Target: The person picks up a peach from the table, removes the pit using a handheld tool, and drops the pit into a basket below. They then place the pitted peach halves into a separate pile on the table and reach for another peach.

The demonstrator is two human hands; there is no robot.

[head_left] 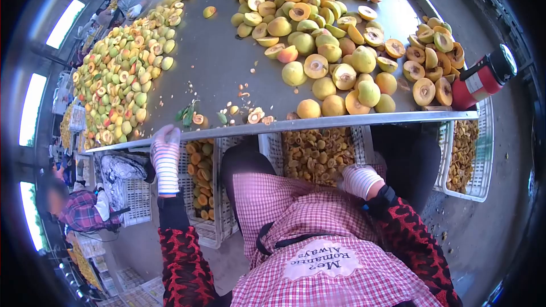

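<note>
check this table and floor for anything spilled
Scraps and green leaves litter the table near its front edge, apart from the heaped fruit; small bits lie on the floor outside the right crate. Both look spilled.

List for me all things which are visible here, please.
Table: one, grey, in front
Fruits, whole and cut: many, yellow-green to orange, on table
Cut pieces: many, orange-brown, in crates
Crates: several, whitish, beneath and beside table
Bottle: one, red and black, table's right corner
Leaves: few, green, near edge
Co-workers: several, left background
Apron: one, pink-checked, on person
Left hand: one, striped glove, at table edge
Right hand: one, striped glove, above middle crate
</note>
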